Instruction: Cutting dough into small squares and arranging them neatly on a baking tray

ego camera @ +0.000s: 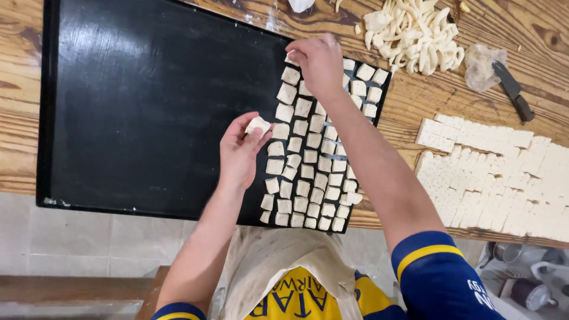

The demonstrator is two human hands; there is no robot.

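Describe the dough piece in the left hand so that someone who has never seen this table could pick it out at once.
Start at the big black baking tray on the wooden table; its right side is filled with rows of small pale dough squares. Just left of those rows, the left hand pinches one dough piece at its fingertips. Unlike its neighbours, it is lifted off the tray, not lying in a row.

Kitchen or small bakery, food prep going on. My worktop: rough wooden table (pixel 415 101), flour-smeared and worn. Big black baking tray (pixel 148 106) in front of me, rows of small dough squares (pixel 308 172) down its right side. More cut dough sheet (pixel 498 172) on table at right, heap of dough strips (pixel 415 29) at top. Knife (pixel 512 90) beside crumpled plastic wrap (pixel 480 65). Cloth apron (pixel 278 255) on me. Pale tiled floor (pixel 89 237) below table edge.
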